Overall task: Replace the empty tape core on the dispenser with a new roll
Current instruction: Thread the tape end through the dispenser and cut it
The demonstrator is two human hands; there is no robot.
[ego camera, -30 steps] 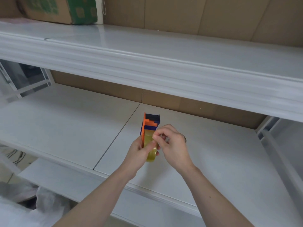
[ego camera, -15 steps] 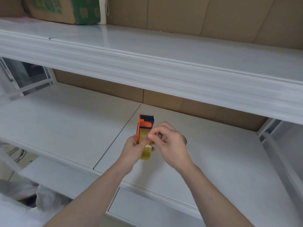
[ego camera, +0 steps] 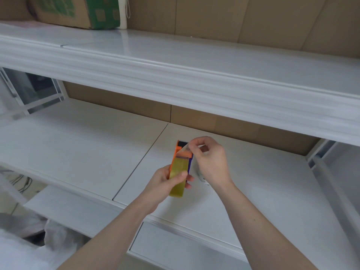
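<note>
Raised, right hand (ego camera: 211,160) now pinches tape (ego camera: 184,150).

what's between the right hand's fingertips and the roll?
Head view: a pulled-out strip of clear tape runs from the right hand over the dispenser head, down to the roll held in the left hand.

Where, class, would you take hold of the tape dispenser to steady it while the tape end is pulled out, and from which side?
Grip the lower body of the tape dispenser around the yellowish tape roll, coming from the left, as the left hand does. The dispenser stands upright with its cutter end on top, where the right hand pinches the clear tape end, so that end must stay free.
</note>
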